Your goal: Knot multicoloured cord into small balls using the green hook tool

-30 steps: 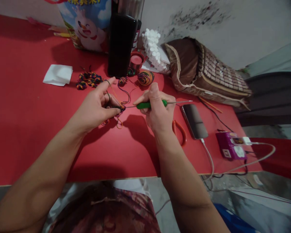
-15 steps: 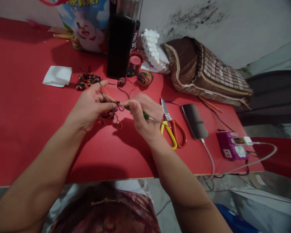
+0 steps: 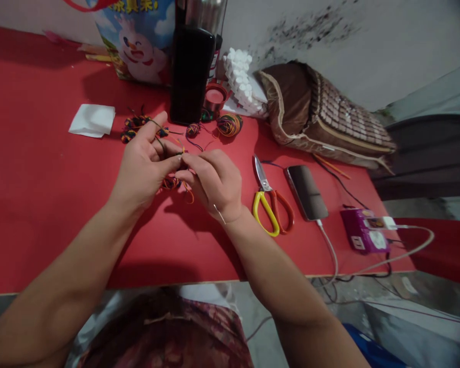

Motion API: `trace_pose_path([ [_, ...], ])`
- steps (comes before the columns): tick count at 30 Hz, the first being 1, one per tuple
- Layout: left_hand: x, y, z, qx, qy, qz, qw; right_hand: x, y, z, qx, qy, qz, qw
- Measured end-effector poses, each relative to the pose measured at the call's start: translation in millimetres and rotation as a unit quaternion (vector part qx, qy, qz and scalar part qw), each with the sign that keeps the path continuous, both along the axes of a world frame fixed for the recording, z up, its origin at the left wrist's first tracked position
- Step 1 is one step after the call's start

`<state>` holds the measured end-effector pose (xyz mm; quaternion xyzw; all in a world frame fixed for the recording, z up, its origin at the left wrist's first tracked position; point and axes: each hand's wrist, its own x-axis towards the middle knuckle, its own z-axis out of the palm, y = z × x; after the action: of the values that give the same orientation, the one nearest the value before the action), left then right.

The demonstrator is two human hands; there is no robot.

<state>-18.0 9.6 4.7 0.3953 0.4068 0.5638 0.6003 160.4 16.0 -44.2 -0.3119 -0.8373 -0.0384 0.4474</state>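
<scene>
My left hand (image 3: 145, 161) pinches a small crocheted piece (image 3: 171, 182) of multicoloured yarn between thumb and fingers, its index finger raised with a strand over it. My right hand (image 3: 214, 179) is closed, thumb and fingertips meeting the left fingertips at the work's top edge. The thin metal end of a crochet hook (image 3: 220, 214) sticks out by my right wrist; its green handle is hidden in the hand. Behind the left fingers lies a dark, multicoloured crocheted strip (image 3: 132, 128). A small yarn ball (image 3: 192, 130) and a larger yarn ball (image 3: 230, 124) sit beyond the hands.
Scissors (image 3: 266, 191) with yellow and red handles lie right of my right hand, beside a charging phone (image 3: 307, 191). A purple power box (image 3: 362, 230) stands near the right edge. A black upright object (image 3: 191, 76), printed bag (image 3: 138, 46) and brown cushion (image 3: 322, 112) line the back. White paper (image 3: 92, 120) lies left.
My right hand has turned and moved left to meet the left fingertips. The hook's green handle has gone from view, and its metal end now points down towards the wrist.
</scene>
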Motion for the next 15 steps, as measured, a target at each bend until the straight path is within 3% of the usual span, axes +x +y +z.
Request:
trace_pose_path([
  [8, 2.5, -1.4, 3.6, 0.067, 0.075, 0.027, 0.995, -3.1, -8.6, 12.1, 0.034, 0.054, 0.004, 0.998],
  [15, 1.6, -0.8, 4.1, 0.055, 0.097, 0.018, 0.994, -0.6, -16.0, 24.7, -0.049, 0.114, 0.001, 0.992],
])
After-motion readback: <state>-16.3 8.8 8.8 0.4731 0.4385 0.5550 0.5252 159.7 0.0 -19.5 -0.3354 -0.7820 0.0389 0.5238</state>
